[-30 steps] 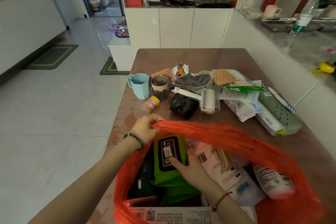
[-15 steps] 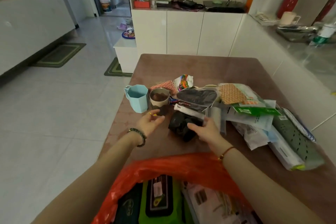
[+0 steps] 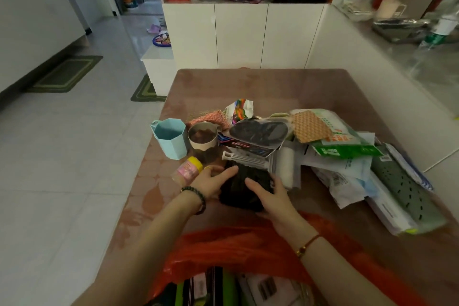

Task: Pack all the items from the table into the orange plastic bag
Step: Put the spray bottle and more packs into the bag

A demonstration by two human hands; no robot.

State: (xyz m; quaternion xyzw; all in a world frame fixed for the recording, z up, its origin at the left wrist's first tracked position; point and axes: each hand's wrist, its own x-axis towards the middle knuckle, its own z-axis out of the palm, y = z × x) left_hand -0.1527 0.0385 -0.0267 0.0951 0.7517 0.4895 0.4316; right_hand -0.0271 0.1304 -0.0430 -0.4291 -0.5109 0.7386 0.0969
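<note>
The orange plastic bag (image 3: 238,248) lies open at the near table edge, with a green pack and papers inside. A black crumpled bundle (image 3: 238,191) rests on the brown table (image 3: 260,87) just beyond it. My left hand (image 3: 211,181) presses its left side and my right hand (image 3: 268,196) lies over its right side, so both hands clasp it. A small bottle with a yellow cap (image 3: 188,169) lies by my left hand. Beyond stand a light blue cup (image 3: 170,138) and a steel cup (image 3: 202,136).
A lint roller (image 3: 285,166), packets, a green-and-white pack (image 3: 330,131) and a grey-green perforated item (image 3: 402,186) pile up at the right. A white wall borders the table's right side. White cabinets stand behind the table; tiled floor lies left.
My left hand let go of the bag rim and my right hand came out of the bag. Both reached forward and closed around the black bundle. The view tilted up.
</note>
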